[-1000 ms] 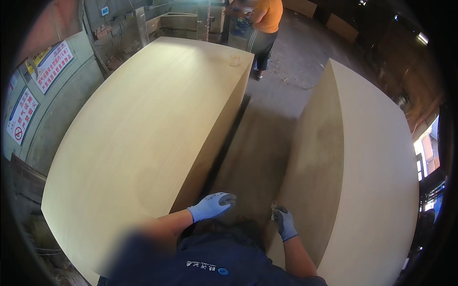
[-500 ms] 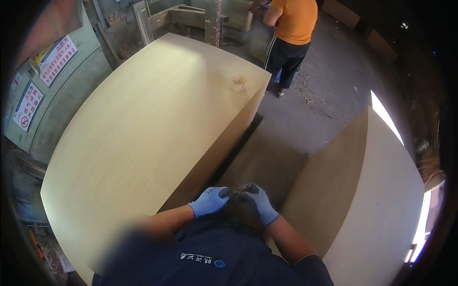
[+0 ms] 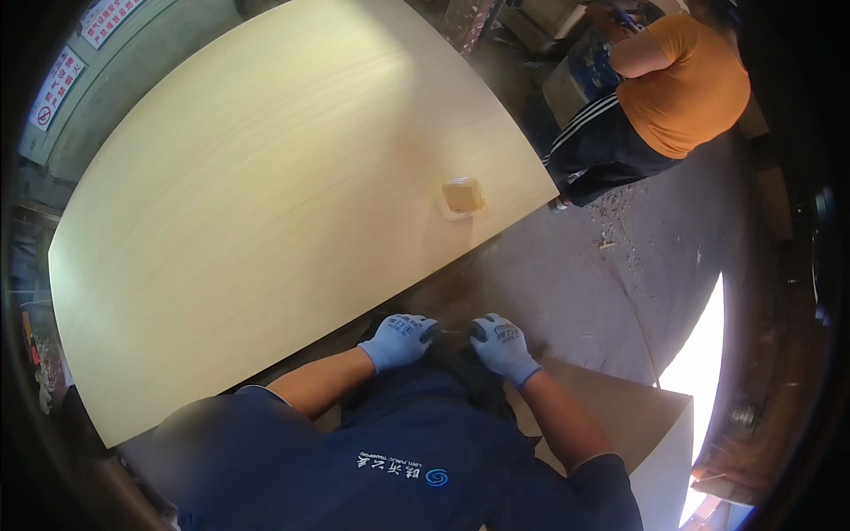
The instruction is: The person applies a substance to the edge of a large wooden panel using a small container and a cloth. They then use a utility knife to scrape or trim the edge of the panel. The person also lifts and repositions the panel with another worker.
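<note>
"Where were the person's own hands?"

"Side by side in front of the navy shirt (image 3: 354, 451), both in pale blue gloves with dark fingertips. The left hand (image 3: 400, 342) and the right hand (image 3: 503, 348) faced each other across a narrow gap, apart from one another."

"Were the fingers gripping anything?"

"They were bent inward on both hands. I couldn't tell whether anything small was pinched there; the space between the fingertips was too dark and blurred."

"What lay nearest to them?"

"The big pale wooden stack (image 3: 292, 203). Its near edge ran just beyond the left fingers, and its broad top spread ahead of them and away to their left. I couldn't make out whether the left glove touched that edge."

"And on top of it?"

"A clear, squarish container (image 3: 462, 197) with something amber in it, almost straight ahead of the gap between the fingers, near the stack's corner."

"Anything on the other side?"

"A second wooden stack (image 3: 642, 407), to the right of the right fingers and closer to the body, partly behind the right forearm. Bare floor (image 3: 567, 288) showed ahead and to the right of those fingers. Farther that way stood a co-worker (image 3: 682, 93) in an orange top and dark striped trousers."
</note>
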`<state>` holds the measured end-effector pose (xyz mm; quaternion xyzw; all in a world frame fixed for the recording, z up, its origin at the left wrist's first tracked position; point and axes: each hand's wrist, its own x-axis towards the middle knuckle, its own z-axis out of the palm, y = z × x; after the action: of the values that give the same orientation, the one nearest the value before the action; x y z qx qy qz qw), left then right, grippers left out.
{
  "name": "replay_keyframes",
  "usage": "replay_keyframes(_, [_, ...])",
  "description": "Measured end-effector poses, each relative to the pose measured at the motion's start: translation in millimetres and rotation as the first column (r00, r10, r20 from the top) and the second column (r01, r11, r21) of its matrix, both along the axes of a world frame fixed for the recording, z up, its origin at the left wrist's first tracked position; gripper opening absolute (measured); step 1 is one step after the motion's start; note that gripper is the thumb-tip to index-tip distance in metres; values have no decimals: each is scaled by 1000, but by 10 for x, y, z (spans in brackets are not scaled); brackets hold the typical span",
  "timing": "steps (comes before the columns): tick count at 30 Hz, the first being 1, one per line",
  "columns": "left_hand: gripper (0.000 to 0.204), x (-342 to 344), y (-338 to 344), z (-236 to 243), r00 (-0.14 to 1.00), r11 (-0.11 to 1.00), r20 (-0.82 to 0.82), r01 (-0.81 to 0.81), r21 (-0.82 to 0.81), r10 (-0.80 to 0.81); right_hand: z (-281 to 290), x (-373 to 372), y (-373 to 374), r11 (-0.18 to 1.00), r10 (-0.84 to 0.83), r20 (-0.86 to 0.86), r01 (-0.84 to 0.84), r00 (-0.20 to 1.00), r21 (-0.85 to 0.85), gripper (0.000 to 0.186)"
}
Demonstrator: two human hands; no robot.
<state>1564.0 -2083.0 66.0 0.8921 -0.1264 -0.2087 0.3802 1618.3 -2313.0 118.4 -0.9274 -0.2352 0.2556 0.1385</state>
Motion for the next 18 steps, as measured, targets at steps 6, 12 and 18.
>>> replay_keyframes(6, [24, 253, -332, -247, 906, 918, -153, -384, 100, 396, -477, 1165, 94, 877, 481, -65, -478, 874, 57, 18])
replay_keyframes(12, [28, 223, -961, -349, 582, 575, 29, -808, 127, 813, -913, 1657, 21, 724, 687, -106, -667, 719, 175, 11])
replay_keyframes(18, [21, 327, -873, -292, 743, 635, 193, -654, 411, 641, -1115, 1568, -50, 783, 581, -49, -542, 812, 305, 16])
